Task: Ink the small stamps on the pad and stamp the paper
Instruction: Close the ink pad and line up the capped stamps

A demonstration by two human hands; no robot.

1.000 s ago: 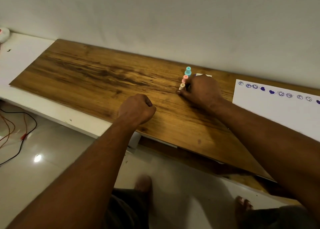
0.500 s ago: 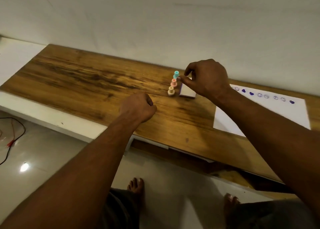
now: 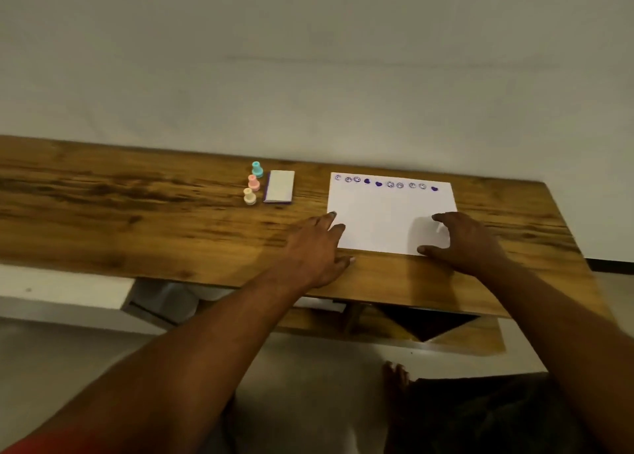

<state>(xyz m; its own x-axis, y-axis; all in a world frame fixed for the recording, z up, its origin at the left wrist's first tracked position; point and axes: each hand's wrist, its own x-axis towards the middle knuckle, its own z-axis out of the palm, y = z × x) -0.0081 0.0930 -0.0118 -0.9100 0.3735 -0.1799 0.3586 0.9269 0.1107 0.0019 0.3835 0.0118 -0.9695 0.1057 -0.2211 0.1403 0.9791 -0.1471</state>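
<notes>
Now my left hand (image 3: pixel 317 247) and right hand (image 3: pixel 461 239) lie spread, gripping nothing, at the paper's (image 3: pixel 384 218) near corners on the wooden tabletop (image 3: pixel 137 213). Three small stamps (image 3: pixel 253 182) stand beside the seemingly closed pad (image 3: pixel 280 186), against a plain wall (image 3: pixel 308 59).

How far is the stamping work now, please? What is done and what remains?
Done: one row of purple prints along the far edge of the paper. In hand: no stamp; the left hand and right hand lie open at the paper's near corners. Left: the rest of the sheet is blank; three stamps stand beside the closed pad.
</notes>
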